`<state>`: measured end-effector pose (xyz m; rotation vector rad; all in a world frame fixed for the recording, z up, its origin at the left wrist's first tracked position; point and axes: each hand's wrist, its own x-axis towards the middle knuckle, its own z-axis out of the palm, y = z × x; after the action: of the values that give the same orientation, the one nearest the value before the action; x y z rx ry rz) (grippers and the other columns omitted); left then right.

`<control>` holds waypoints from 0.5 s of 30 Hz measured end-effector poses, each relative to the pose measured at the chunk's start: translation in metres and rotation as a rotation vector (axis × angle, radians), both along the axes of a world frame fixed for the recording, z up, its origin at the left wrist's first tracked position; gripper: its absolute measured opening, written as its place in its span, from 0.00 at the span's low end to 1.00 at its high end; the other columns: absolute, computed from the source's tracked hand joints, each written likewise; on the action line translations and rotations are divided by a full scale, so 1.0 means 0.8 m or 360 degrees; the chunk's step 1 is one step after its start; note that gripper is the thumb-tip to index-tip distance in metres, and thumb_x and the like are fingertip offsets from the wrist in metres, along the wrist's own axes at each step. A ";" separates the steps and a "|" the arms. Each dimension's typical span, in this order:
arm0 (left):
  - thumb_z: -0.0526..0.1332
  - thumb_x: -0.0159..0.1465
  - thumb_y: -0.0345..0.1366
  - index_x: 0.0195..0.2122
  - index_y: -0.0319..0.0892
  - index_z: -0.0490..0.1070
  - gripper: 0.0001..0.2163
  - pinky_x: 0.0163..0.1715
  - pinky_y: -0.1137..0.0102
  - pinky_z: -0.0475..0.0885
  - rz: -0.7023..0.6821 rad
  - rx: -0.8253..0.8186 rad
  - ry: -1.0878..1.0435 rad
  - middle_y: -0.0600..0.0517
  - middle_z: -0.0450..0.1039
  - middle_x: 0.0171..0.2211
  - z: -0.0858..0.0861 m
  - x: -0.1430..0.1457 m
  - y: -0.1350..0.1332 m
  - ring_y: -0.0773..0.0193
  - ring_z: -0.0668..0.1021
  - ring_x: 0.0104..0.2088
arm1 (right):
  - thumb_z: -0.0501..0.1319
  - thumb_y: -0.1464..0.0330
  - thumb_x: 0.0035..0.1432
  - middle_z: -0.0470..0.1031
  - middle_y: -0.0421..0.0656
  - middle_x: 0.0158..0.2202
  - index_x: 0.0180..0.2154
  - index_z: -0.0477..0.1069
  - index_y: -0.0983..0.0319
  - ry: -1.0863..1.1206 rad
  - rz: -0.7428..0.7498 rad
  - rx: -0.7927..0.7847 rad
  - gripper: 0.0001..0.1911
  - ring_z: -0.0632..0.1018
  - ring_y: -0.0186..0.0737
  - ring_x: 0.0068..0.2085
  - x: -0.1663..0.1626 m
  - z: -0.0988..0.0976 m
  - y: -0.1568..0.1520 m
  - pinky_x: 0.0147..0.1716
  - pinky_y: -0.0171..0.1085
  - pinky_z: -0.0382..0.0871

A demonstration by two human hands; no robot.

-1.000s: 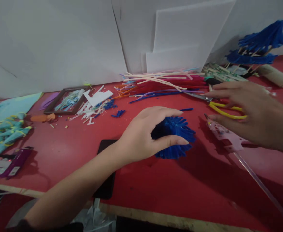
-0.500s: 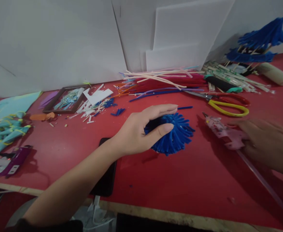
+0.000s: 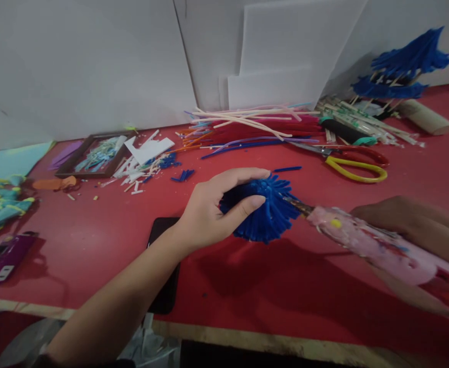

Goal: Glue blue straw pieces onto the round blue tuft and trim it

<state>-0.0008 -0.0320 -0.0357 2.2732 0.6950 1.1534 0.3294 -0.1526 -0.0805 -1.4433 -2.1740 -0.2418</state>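
Note:
My left hand (image 3: 212,209) is closed around a spiky blue ball of pipe-cleaner pieces (image 3: 265,209), held just above the red table (image 3: 94,230). My right hand (image 3: 412,225) grips a pink glue gun (image 3: 370,243) at the right. The gun's metal tip points left and touches the right side of the blue ball. A short loose blue piece (image 3: 288,168) lies just behind the ball.
Yellow-and-red scissors (image 3: 353,166) lie behind the glue gun. A heap of coloured pipe cleaners (image 3: 255,130) lies by white boards at the back. A black phone (image 3: 165,271) lies under my left forearm. White scraps and a framed tray (image 3: 94,156) sit at the left.
My right hand left the scissors, picked the pink glue gun up off the table and brought its tip to the blue ball. My left hand lifted and turned the ball slightly.

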 end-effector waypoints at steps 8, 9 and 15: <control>0.62 0.72 0.37 0.57 0.41 0.75 0.14 0.61 0.67 0.77 -0.0020 -0.0018 0.0040 0.43 0.81 0.57 -0.001 -0.001 -0.002 0.59 0.82 0.57 | 0.54 0.62 0.70 0.80 0.43 0.43 0.51 0.68 0.50 -0.0064 0.0169 0.0101 0.10 0.82 0.43 0.41 -0.047 0.022 0.033 0.34 0.43 0.71; 0.62 0.72 0.37 0.57 0.41 0.75 0.14 0.61 0.67 0.77 -0.0023 -0.0023 0.0043 0.43 0.81 0.57 -0.001 -0.001 -0.002 0.59 0.82 0.57 | 0.55 0.63 0.69 0.80 0.42 0.43 0.50 0.68 0.50 -0.0081 0.0158 0.0100 0.10 0.82 0.43 0.41 -0.045 0.020 0.032 0.34 0.43 0.71; 0.60 0.73 0.37 0.57 0.40 0.75 0.14 0.61 0.67 0.76 -0.0037 -0.0029 0.0064 0.43 0.81 0.57 0.000 -0.001 -0.002 0.60 0.82 0.58 | 0.56 0.66 0.67 0.80 0.41 0.41 0.49 0.67 0.50 -0.0126 0.0221 0.0092 0.10 0.81 0.42 0.37 -0.042 0.021 0.039 0.35 0.43 0.71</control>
<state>-0.0017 -0.0337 -0.0358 2.2887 0.6903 1.0889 0.2957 -0.1217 -0.0637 -1.2651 -2.2997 -0.3138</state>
